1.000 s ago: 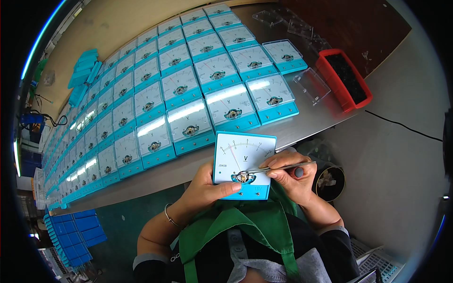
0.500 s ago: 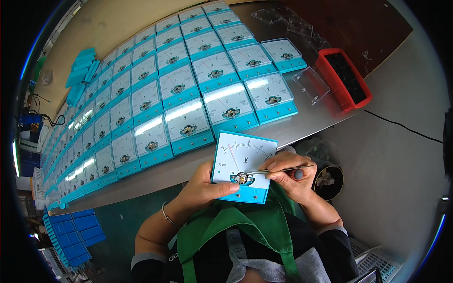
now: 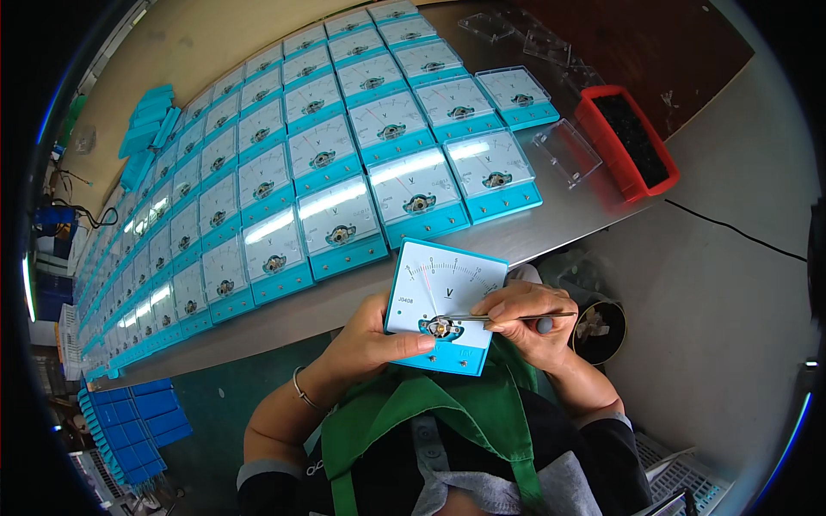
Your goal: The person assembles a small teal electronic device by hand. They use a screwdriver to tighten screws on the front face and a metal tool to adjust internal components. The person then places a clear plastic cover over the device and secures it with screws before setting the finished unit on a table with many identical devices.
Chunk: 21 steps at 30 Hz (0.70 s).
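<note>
My left hand (image 3: 372,338) grips the lower left edge of a square panel meter (image 3: 446,295) with a white dial face and turquoise base, held just above my green apron. My right hand (image 3: 532,320) pinches thin metal tweezers (image 3: 508,317) like a pen. Their tip rests on the small metal movement (image 3: 441,327) at the bottom centre of the dial. The meter's right side is partly covered by my right fingers.
Rows of several identical turquoise meters (image 3: 340,225) cover a long metal table (image 3: 551,234). A red tray (image 3: 626,142) of dark small parts and clear plastic covers (image 3: 568,152) sit at the right end. Blue crates (image 3: 129,426) stand on the floor at left, a round bin (image 3: 600,329) at right.
The held meter and both hands have stayed nearly in place. The tweezers' tip remains on the dial's movement, with only slight shifts.
</note>
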Each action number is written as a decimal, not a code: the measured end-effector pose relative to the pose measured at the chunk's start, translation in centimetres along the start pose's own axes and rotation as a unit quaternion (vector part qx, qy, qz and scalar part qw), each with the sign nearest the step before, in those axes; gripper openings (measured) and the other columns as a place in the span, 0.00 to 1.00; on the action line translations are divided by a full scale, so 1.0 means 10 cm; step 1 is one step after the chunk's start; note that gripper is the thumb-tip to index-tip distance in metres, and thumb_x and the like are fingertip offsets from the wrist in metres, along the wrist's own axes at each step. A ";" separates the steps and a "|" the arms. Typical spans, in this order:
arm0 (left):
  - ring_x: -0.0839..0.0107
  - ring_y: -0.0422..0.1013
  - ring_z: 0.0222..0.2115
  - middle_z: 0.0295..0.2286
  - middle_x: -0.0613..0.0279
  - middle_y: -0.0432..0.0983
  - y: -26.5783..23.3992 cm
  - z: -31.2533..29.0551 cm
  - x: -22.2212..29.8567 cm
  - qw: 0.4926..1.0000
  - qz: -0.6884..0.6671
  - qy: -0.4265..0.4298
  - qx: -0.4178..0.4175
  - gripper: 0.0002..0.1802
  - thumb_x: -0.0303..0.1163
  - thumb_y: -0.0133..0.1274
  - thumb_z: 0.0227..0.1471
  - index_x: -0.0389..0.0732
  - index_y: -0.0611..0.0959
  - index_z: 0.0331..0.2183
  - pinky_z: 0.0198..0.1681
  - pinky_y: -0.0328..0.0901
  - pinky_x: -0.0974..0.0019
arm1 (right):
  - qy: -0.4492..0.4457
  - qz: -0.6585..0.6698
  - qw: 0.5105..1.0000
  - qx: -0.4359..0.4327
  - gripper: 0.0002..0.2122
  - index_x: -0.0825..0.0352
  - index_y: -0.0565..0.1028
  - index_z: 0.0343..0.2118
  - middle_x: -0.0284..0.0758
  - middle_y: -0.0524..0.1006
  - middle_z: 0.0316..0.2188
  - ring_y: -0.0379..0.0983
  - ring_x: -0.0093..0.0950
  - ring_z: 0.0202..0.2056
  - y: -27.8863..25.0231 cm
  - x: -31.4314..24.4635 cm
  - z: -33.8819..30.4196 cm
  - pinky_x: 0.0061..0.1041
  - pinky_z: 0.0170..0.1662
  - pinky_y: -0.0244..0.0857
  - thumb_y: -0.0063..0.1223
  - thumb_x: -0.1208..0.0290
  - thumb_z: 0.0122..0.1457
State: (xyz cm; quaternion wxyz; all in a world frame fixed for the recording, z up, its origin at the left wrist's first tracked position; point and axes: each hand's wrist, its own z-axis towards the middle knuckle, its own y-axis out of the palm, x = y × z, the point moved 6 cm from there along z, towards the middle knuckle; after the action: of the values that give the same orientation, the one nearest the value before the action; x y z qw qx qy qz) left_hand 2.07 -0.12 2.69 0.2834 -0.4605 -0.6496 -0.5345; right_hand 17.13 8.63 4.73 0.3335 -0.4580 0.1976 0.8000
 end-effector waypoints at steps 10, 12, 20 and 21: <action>0.75 0.69 0.35 0.35 0.58 0.72 0.00 0.01 -0.04 0.999 -0.008 -0.034 -0.013 0.24 0.28 0.57 0.42 0.31 0.71 0.43 0.39 0.65 0.70 | -0.050 -0.020 0.999 -0.006 0.07 0.65 0.75 0.28 0.39 0.78 0.25 0.76 0.27 0.25 -0.03 -0.05 0.00 0.22 0.29 0.68 0.61 0.74 0.44; 0.75 0.69 0.34 0.35 0.59 0.72 0.02 0.01 -0.03 0.999 -0.010 -0.037 -0.012 0.24 0.28 0.57 0.42 0.31 0.71 0.43 0.39 0.65 0.70 | -0.037 -0.012 0.999 -0.002 0.08 0.66 0.75 0.28 0.39 0.78 0.25 0.76 0.27 0.26 -0.04 -0.03 -0.01 0.22 0.30 0.68 0.61 0.75 0.44; 0.75 0.68 0.35 0.36 0.58 0.72 -0.01 0.04 -0.08 0.999 0.029 -0.029 -0.007 0.27 0.31 0.58 0.41 0.31 0.70 0.44 0.39 0.65 0.70 | 0.040 0.045 0.997 0.039 0.07 0.72 0.75 0.26 0.40 0.77 0.25 0.76 0.33 0.31 -0.07 0.07 -0.08 0.27 0.35 0.70 0.62 0.78 0.44; 0.75 0.68 0.35 0.35 0.58 0.72 -0.01 0.05 -0.07 0.999 0.035 -0.024 -0.006 0.28 0.32 0.59 0.41 0.31 0.70 0.44 0.38 0.65 0.70 | 0.039 0.049 0.997 0.045 0.07 0.72 0.76 0.26 0.40 0.77 0.25 0.76 0.33 0.31 -0.07 0.07 -0.08 0.27 0.35 0.70 0.62 0.79 0.44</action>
State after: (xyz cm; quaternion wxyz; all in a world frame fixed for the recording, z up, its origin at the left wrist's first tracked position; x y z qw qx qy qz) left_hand 2.34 0.12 1.88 0.2833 -0.4972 -0.6367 -0.5169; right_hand 17.87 8.86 3.72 0.3063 -0.4630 0.2682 0.7873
